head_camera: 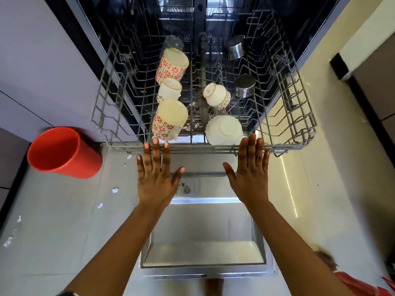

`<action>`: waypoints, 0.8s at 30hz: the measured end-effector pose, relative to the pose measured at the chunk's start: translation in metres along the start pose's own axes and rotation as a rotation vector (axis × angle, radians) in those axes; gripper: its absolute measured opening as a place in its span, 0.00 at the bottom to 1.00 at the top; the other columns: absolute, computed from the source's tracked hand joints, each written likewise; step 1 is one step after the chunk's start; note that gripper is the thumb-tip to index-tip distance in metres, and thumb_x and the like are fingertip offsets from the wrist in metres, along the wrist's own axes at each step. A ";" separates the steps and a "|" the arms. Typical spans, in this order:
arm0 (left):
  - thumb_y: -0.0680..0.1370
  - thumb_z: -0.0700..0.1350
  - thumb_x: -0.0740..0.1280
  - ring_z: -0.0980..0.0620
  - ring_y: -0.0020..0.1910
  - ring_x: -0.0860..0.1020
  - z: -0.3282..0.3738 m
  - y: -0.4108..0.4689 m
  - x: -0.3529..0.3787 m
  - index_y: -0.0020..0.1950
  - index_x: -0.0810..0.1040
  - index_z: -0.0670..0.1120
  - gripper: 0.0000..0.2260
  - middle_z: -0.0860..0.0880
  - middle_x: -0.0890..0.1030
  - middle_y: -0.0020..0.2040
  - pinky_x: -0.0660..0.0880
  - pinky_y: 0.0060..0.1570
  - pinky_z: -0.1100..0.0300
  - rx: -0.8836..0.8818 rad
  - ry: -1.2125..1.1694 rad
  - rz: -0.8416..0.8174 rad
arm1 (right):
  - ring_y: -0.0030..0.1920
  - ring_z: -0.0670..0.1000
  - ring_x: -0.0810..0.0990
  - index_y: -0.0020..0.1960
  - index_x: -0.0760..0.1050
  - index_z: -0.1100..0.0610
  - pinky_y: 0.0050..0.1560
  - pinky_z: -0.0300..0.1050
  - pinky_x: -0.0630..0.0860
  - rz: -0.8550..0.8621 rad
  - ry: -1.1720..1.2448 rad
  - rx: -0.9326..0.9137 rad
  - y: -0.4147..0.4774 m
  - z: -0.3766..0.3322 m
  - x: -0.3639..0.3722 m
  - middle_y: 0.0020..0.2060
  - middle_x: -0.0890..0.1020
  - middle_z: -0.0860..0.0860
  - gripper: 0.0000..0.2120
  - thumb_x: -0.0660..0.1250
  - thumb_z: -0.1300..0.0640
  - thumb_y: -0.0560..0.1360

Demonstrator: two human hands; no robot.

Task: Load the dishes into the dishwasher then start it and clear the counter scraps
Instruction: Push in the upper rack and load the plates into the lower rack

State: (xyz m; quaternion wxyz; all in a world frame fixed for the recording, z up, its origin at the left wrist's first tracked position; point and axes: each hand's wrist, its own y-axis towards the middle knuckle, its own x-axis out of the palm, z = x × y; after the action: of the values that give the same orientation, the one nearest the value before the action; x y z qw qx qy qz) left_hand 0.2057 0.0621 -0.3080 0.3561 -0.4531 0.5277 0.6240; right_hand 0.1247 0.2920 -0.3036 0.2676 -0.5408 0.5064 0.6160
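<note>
The grey wire dishwasher rack [213,148] is pulled out over the open steel door [203,231]. In it lie two red-patterned cups [171,66] [168,121], two small cream cups [170,89] [215,95], a white bowl [224,130], two steel cups [236,49] [245,85] and a clear glass [172,42]. My left hand [156,178] and my right hand [251,174] are flat with fingers spread. Their fingertips rest on the rack's front rail, and neither holds anything.
A red plastic bin [64,152] stands on the floor left of the door, beside grey cabinet fronts [32,71]. Small white scraps [115,190] lie on the pale floor tiles. A cream wall and dark trim run along the right [342,67].
</note>
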 end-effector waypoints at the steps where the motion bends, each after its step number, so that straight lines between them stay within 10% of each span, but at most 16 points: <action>1: 0.78 0.62 0.53 0.43 0.76 0.39 -0.001 0.006 0.003 0.76 0.36 0.45 0.38 0.43 0.33 0.76 0.40 0.74 0.46 0.007 0.000 0.003 | 0.76 0.54 0.36 0.76 0.34 0.56 0.74 0.57 0.43 0.009 -0.010 -0.003 0.006 0.002 0.003 0.75 0.34 0.52 0.39 0.54 0.40 0.78; 13: 0.79 0.60 0.53 0.41 0.76 0.48 -0.007 0.119 0.028 0.77 0.43 0.44 0.35 0.39 0.50 0.77 0.39 0.73 0.48 0.020 0.060 0.039 | 0.76 0.52 0.41 0.77 0.40 0.58 0.75 0.55 0.45 0.048 -0.044 -0.103 0.122 0.030 0.025 0.76 0.47 0.55 0.40 0.59 0.43 0.77; 24: 0.78 0.63 0.51 0.41 0.76 0.39 -0.023 0.194 0.044 0.75 0.34 0.45 0.38 0.41 0.40 0.78 0.37 0.73 0.46 -0.053 0.055 -0.096 | 0.75 0.51 0.43 0.76 0.41 0.58 0.73 0.56 0.45 0.000 -0.072 -0.179 0.192 0.032 0.035 0.76 0.47 0.53 0.43 0.65 0.46 0.75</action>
State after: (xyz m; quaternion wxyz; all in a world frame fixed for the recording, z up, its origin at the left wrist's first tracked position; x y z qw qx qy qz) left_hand 0.0164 0.0017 -0.2846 0.3585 -0.5043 0.4983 0.6074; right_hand -0.0657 0.2476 -0.2756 0.2361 -0.5399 0.4394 0.6780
